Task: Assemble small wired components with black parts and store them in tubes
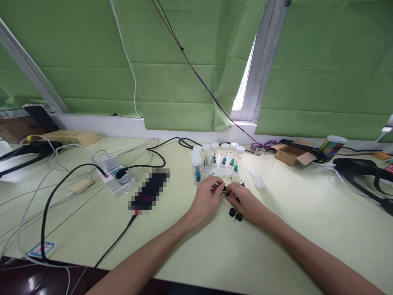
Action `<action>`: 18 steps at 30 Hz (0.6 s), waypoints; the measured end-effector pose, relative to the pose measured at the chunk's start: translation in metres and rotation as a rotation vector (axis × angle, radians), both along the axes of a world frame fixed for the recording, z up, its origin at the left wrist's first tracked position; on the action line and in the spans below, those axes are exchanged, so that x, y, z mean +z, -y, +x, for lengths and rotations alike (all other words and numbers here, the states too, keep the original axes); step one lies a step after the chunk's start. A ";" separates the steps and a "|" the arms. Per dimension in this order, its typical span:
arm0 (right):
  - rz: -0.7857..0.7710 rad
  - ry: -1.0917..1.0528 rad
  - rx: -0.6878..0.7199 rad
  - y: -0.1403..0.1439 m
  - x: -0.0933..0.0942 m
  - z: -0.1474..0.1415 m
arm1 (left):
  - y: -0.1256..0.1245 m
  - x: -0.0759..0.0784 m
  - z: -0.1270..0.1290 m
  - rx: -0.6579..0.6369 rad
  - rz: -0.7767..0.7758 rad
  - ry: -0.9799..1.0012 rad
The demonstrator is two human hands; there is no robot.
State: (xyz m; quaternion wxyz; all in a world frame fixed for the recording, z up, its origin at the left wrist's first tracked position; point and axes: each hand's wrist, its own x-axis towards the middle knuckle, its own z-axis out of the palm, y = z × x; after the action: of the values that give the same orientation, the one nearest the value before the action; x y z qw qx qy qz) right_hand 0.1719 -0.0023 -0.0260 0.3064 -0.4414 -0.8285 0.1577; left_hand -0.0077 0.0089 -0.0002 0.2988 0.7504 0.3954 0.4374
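My left hand [206, 196] is closed in a pinch, thumb and forefinger on a small black piece [224, 189]. Right beside it, my right hand [245, 200] pinches at the same spot, its fingertips at a black bit too small to make out. Thin wire-like pieces show just under the fingers. Close to my right wrist lie round black discs [232, 212] with a thin rod. Behind the hands stand several clear tubes with white caps [240, 150], holding blue or green pieces with thin stems. Loose white caps [259, 182] lie to the right.
A white power strip [114, 174] with plugs and cables is on the left, near a blurred-out dark device [150, 190] on a black cable. At the back right are an open cardboard box [290, 155], a colourful can [331, 148] and a black headset-like frame [356, 172].
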 end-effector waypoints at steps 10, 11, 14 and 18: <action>0.040 -0.002 -0.006 -0.001 -0.001 -0.001 | -0.002 -0.001 0.000 0.034 -0.011 0.004; 0.038 -0.003 -0.005 -0.001 -0.001 -0.001 | -0.003 -0.001 0.000 0.034 -0.008 0.002; 0.028 -0.008 -0.002 0.000 0.000 -0.001 | -0.003 -0.004 0.000 0.039 -0.011 -0.008; 0.028 -0.032 -0.002 0.001 0.001 -0.001 | -0.004 -0.007 -0.001 0.054 -0.028 -0.011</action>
State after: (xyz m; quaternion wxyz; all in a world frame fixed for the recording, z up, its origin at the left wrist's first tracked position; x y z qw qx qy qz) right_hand 0.1705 -0.0031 -0.0253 0.3260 -0.4353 -0.8252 0.1529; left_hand -0.0082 0.0130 -0.0069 0.2952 0.7376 0.4234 0.4355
